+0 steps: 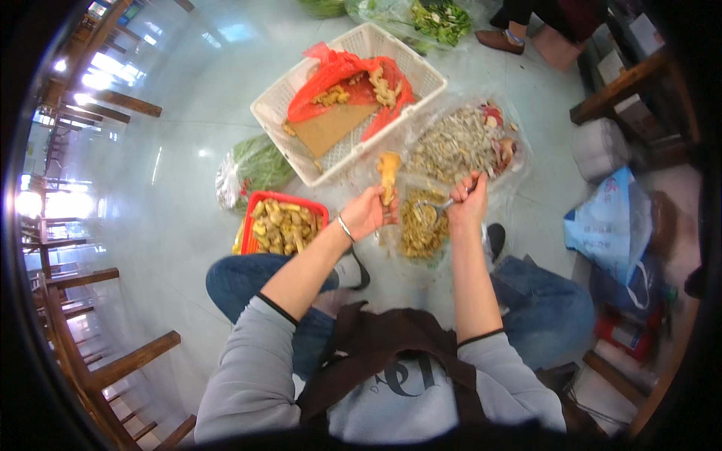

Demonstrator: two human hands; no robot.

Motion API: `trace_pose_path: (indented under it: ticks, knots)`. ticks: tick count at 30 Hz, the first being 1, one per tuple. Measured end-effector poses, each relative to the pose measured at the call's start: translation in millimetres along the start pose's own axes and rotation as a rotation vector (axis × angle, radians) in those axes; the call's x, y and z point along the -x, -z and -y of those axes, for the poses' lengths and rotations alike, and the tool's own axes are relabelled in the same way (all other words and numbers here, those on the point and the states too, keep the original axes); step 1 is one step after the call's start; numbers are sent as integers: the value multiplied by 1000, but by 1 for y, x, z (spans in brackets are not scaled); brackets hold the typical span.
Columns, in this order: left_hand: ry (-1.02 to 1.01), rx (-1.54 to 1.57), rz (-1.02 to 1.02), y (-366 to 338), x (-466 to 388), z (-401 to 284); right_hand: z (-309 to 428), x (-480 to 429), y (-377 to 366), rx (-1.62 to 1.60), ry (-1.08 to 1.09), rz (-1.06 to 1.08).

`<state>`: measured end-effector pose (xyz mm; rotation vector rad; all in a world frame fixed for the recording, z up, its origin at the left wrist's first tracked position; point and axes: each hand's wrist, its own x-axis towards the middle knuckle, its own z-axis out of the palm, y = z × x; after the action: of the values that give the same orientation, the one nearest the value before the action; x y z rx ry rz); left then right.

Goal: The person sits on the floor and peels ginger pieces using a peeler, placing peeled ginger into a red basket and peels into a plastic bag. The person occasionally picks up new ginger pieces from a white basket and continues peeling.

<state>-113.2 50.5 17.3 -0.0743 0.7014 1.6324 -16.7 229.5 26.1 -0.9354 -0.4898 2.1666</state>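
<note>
My left hand [368, 213] holds a piece of ginger root [388, 172] upright between thumb and fingers. My right hand [469, 197] grips a metal spoon [434, 206] by its handle, its bowl hanging over a heap of ginger scrapings [423, 234] on a plastic sheet. Left of my left hand, a red plastic basket [324, 211] is full of ginger pieces [279, 225]. Beyond my hands stands a white plastic crate [262, 115] with an open red plastic bag [310, 93] of ginger and a piece of cardboard [333, 132] in it.
A clear bag of greyish scraps [457, 141] lies beyond my right hand. Bagged greens [259, 169] lie left of the crate, leafy greens [443, 22] behind it. Another person's shoe [501, 42] shows at the upper right. A blue and white bag [606, 225] stands at the right, wooden furniture legs [135, 358] at the left.
</note>
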Motion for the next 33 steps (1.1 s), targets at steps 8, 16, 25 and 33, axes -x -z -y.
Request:
trace_pose_path:
  ticks: [8,16,25,33]
  knots:
    - [91,111,-341,-32,59,144,-23,54,39,98,-22,16]
    - [63,174,-276,-33,65,144,-35,58,39,122,-221,79]
    - [22,-102,-320,-32,64,148,-27,4,76,189,85,-201]
    - [-5,-430,-344,-20,58,140,-50,-9,81,370,97,-151]
